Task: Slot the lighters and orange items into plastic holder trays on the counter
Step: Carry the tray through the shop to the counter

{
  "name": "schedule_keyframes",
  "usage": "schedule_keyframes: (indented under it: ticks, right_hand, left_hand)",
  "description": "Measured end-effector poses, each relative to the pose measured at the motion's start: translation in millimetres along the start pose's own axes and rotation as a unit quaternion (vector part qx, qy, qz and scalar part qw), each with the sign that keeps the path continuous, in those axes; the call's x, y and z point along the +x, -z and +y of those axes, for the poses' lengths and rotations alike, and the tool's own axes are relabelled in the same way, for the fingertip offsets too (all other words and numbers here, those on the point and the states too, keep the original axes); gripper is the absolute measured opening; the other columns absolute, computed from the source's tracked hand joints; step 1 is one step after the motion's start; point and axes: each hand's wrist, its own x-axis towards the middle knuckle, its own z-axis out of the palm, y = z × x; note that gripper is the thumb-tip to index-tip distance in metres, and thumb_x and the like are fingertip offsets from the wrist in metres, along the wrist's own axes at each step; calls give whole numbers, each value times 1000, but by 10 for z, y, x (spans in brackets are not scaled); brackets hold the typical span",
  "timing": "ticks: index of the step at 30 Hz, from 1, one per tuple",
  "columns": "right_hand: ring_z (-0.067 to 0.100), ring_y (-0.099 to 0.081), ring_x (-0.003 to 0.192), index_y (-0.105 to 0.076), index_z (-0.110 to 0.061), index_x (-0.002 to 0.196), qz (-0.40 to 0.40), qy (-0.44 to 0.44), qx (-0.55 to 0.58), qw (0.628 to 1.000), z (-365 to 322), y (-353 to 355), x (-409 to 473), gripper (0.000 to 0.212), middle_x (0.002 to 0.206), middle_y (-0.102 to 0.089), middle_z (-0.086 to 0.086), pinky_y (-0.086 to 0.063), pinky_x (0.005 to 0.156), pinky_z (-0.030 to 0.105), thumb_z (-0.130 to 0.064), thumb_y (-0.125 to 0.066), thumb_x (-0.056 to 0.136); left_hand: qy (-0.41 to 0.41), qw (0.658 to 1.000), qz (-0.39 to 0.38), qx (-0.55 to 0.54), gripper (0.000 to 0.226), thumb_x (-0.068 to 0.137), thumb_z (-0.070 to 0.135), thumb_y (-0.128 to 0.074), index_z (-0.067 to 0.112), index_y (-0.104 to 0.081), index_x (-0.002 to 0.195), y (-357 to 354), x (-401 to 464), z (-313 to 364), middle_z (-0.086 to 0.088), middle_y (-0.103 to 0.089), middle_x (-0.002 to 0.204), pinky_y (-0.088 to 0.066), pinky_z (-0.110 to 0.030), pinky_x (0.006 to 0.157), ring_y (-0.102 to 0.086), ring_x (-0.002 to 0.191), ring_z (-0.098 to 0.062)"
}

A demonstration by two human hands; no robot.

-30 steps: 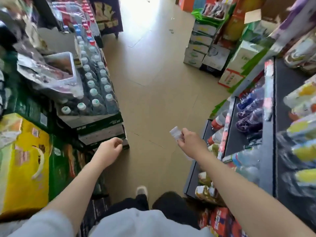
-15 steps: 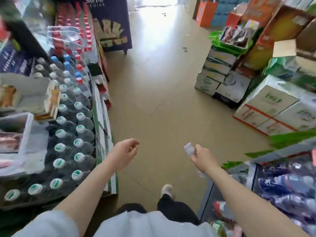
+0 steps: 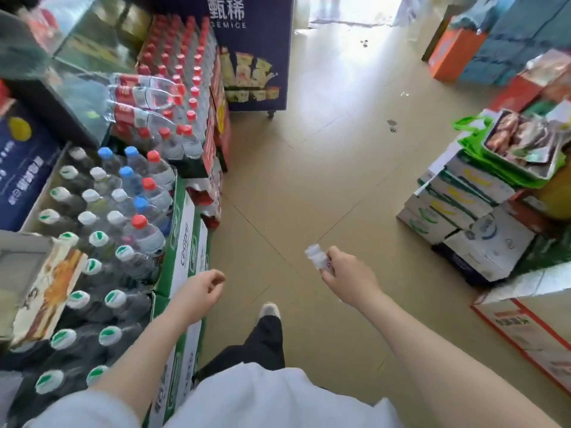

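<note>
The right hand [image 3: 347, 274] pinched a small clear plastic piece [image 3: 315, 256] — possibly a holder tray — jutting up and leftward from its fingers, above the floor [image 3: 309, 180]. The left hand [image 3: 197, 293] hung loosely curled and empty beside the bottle crates [image 3: 102, 242] — no bench or lighters showed.

1. A small clear plastic holder [image 3: 315, 256] is pinched at its near end in the fingers of the right hand [image 3: 349, 278].
2. It looks pale and see-through, blurred, with a boxy, ridged outline; finer detail cannot be told.
3. It sticks out up and to the left from the fingers, tilted, in the air above the tan floor.
4. Whether it holds anything cannot be told.
</note>
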Motion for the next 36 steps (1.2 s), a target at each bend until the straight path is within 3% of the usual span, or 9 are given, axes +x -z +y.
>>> schedule_keyframes:
  ticks: [3, 11, 14, 18, 23, 30, 33, 36]
  right_hand:
    - [26, -51, 71, -37, -15, 82, -13, 2, -6, 1000, -48, 271, 795, 15, 81, -52, 1, -31, 51, 29, -27, -43, 89]
    - [26, -51, 73, -37, -16, 80, -33, -18, -34, 999, 244, 932, 2701, 17, 81, -54, 2, -32, 52, 30, -29, -43, 89]
    - [27, -54, 77, -41, -14, 85, -45, 2, -64, 997, 310, 1161, 3518, 16, 88, -59, 6, -34, 54, 30, -29, -43, 90]
    - [26, -49, 71, -35, -14, 81, -66, 45, -87, 993, 190, 1531, 4650, 16, 89, -59, 9, -28, 49, 29, -26, -42, 90]
    - [30, -55, 80, -32, -15, 85, -107, 164, -110, 974, -578, 2063, 5851, 16, 94, -57, 10, -34, 56, 31, -22, -46, 89]
    - [22, -43, 67, -29, -26, 82, -98, 350, -49, 931, -2040, 2396, 7071, 18, 80, -44, -4, -31, 55, 32, -30, -45, 88]
    - [23, -48, 70, -32, -24, 83, -115, 401, -53, 907, -2549, 2376, 7549, 15, 81, -48, -4, -38, 56, 34, -28, -46, 86]
    - [24, -45, 72, -33, -19, 86, -119, 433, -81, 890, -2963, 2343, 7992, 17, 82, -45, -2, -34, 56, 33, -25, -49, 86]
  left_hand:
    - [18, 1000, 1, -2, 21, 91, 19, -49, 18, -58, 110, 342, 644, 86, 4, -63, 102, -41, -17, 72, -56, 86, -6]
    - [-9, 998, 56, -35, 16, 90, 20, -49, 23, -59, 102, 1197, 2311, 777, 9, -60, 88, -39, -15, 64, -55, 79, 0]
    - [-27, 995, 88, -40, 16, 89, 19, -51, 20, -60, 102, 1414, 2956, 987, 7, -62, 94, -41, -19, 71, -57, 83, -3]
    - [12, 992, 114, -58, 15, 89, 20, -51, 21, -60, 102, 1714, 3761, 1138, 6, -63, 93, -40, -19, 68, -58, 83, -6]
    - [96, 980, 159, -76, 14, 90, 21, -49, 26, -58, 100, 2205, 4494, 1122, 6, -61, 95, -43, -24, 68, -56, 83, -8]
    - [226, 944, 219, -95, 16, 88, 20, -51, 25, -60, 100, 2839, 5070, 599, 4, -63, 97, -42, -28, 74, -56, 85, -11]
    - [246, 931, 250, -101, 16, 88, 19, -51, 23, -61, 99, 3134, 5324, 396, 4, -63, 95, -41, -28, 71, -55, 83, -11]
    - [240, 924, 275, -112, 16, 86, 17, -53, 22, -62, 99, 3482, 5573, 291, 5, -62, 93, -37, -24, 70, -54, 81, -11]
